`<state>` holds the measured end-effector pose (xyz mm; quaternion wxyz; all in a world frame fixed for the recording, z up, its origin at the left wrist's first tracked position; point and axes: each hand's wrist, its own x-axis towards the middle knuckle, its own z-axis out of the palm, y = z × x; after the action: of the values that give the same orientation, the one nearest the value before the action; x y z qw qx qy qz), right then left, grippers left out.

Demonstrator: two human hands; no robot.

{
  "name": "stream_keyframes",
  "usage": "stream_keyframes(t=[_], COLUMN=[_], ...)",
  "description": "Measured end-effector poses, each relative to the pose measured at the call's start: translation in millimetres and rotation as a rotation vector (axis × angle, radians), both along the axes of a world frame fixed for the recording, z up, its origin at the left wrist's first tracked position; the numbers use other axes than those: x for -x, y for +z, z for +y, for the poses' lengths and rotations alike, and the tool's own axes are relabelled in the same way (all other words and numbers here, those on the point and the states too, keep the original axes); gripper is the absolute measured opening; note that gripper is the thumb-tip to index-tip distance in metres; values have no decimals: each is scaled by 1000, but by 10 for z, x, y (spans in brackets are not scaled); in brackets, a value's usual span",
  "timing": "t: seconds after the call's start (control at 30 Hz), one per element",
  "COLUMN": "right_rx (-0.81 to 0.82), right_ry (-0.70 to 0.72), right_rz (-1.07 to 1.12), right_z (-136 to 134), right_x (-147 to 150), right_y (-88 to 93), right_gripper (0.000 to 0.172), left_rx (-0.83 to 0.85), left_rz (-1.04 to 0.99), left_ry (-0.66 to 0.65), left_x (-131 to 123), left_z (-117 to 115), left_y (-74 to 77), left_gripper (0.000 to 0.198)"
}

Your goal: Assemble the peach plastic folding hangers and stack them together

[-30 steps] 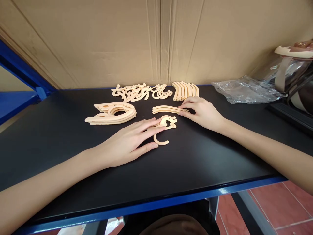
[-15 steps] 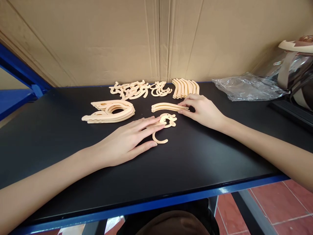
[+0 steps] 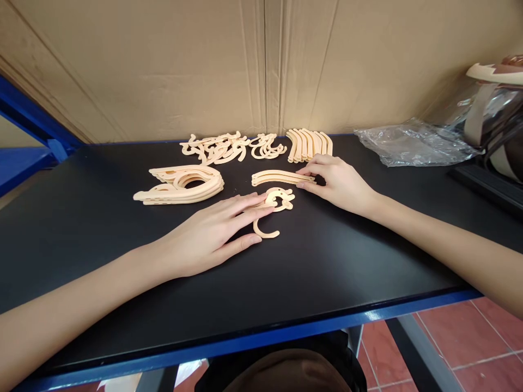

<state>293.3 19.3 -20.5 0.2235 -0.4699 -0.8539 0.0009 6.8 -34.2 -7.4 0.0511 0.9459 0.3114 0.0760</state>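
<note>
My left hand (image 3: 216, 231) lies flat with its fingers stretched out, the fingertips resting on a cream plastic hook piece (image 3: 266, 235) with an openwork head (image 3: 281, 191). Part of that piece is hidden under the fingers. Just beyond, two cream curved strips (image 3: 275, 175) lie side by side, and my right hand (image 3: 337, 179) pinches their right end between thumb and fingers. Left of the strips is a stack of larger cream plastic pieces (image 3: 204, 190) with a round opening.
Along the back of the black tabletop (image 3: 327, 261) are a loose pile of cream hooked pieces (image 3: 223, 149), a smaller pile of curved pieces (image 3: 267, 147) and a row of curved strips (image 3: 308, 144). A clear plastic bag (image 3: 412, 144) lies at right. Cardboard (image 3: 183, 65) stands behind.
</note>
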Motion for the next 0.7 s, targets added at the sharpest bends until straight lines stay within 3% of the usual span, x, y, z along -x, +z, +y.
stream_keyframes(t=[0.7], right_rx=[-79], right_ry=[31], right_rz=[-45], right_z=[-8], right_x=[3], right_y=[-10], right_gripper=[28], left_rx=[-5], left_rz=[46], left_ry=[13], left_x=[-21], left_z=[-17], left_y=[39], left_gripper=[50])
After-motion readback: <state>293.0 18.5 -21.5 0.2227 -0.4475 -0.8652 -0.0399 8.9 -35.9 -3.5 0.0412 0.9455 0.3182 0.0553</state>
